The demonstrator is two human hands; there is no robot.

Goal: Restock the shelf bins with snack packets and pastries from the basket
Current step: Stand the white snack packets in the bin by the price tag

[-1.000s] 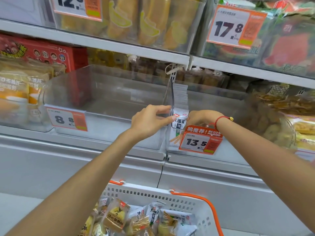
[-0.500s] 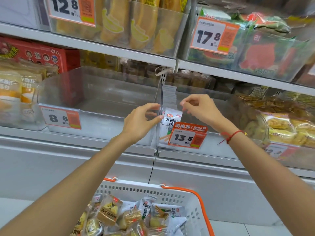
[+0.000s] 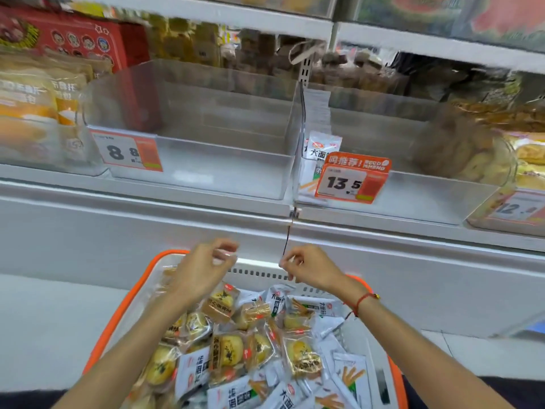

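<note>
Clear plastic shelf bins, two in the middle row: the left bin (image 3: 194, 137), tagged 8.8, shows only its bare floor; the right bin (image 3: 413, 160), tagged 13.5, holds a row of white snack packets (image 3: 323, 149) standing against its left wall, the remainder unfilled. Progress, as judged: early, one row placed, both bins largely to fill. Stock remaining: white basket (image 3: 259, 273) with orange rim at 6 o'clock of the bins, heaped with round yellow pastries (image 3: 227, 352) in clear wrap toward 9 o'clock and white stick-snack packets (image 3: 348, 376) toward 3 o'clock. Left hand (image 3: 203, 270) above the basket's far rim, fingers loosely curled, thumb near fingertips, holding nothing visible; a boxed pastry (image 3: 221, 302) lies just beside it at 5 o'clock, apart from the fingers. Right hand (image 3: 309, 267) at 3 o'clock of the left, fingers curled, pinching nothing discernible though blur leaves this uncertain; white packets lie just below it at 6 o'clock, untouched. Neighbouring bins at 9 and 3 o'clock stocked.
</note>
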